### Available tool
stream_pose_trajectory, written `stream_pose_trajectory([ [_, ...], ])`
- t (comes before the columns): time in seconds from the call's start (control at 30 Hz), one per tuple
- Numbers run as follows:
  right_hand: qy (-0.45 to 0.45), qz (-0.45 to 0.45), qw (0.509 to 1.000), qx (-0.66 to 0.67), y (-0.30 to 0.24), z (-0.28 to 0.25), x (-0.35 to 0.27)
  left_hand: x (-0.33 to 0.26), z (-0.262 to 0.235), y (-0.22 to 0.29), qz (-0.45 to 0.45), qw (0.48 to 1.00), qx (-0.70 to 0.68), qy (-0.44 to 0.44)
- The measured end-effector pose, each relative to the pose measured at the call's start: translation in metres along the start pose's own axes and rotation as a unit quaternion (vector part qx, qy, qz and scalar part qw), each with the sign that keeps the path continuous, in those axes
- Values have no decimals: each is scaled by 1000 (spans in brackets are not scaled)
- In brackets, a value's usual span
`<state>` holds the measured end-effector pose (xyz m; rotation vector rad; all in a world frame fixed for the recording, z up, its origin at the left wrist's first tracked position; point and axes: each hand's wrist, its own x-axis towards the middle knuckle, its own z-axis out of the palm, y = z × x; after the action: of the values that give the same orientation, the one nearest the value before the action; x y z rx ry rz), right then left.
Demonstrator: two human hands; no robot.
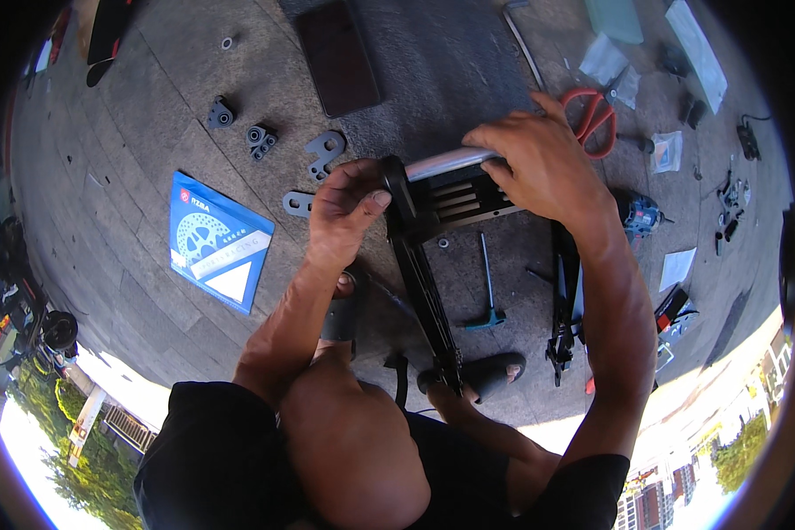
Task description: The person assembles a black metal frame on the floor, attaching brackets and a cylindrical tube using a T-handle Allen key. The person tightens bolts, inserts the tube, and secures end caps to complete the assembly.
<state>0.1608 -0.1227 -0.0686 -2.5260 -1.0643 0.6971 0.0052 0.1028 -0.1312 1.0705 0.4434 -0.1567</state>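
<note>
A black metal frame (426, 314) with a slotted crosspiece and long legs stands in front of me, its legs running down toward my feet. Along its upper edge lies a silver tube (450, 164). My left hand (340, 216) is closed around the rounded black end piece at the frame's left corner. At the other end, my right hand (543, 163) curls over the silver tube, thumb underneath. Two grey slotted metal plates (326, 154) lie just past my left hand; one is partly covered by it. Scissors with red handles (589, 124) lie beyond my right hand.
On the grey paving, left, are a blue packet (216, 243) and small black brackets (261, 141). A dark phone (337, 57) lies ahead. A teal T-handle wrench (486, 296) lies beneath the frame; a blue power drill (642, 214) and plastic bags (667, 150) lie right.
</note>
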Motion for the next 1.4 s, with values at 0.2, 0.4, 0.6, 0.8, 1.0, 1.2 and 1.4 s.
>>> stream_pose_trajectory([
  [0.2,14,-33,999,-17,-1,1,0,0,5,8,-39,999,20,7],
  [0.4,19,-52,998,-27,0,2,1,-3,9,11,-39,999,4,4],
  [0.6,26,-83,996,22,6,2,2,-2,9,9,-51,998,-17,19],
  [0.8,-17,-73,997,15,4,-4,6,-2,5,6,-32,999,-18,17],
  [1.0,-39,-74,996,22,0,-10,8,-3,-1,4,-22,1000,-5,-2],
  [1.2,-15,-65,997,33,-3,-4,5,-4,-2,4,-33,999,-18,-19],
  [1.4,-73,-111,990,39,-21,9,17,-8,9,10,-17,1000,9,-3],
])
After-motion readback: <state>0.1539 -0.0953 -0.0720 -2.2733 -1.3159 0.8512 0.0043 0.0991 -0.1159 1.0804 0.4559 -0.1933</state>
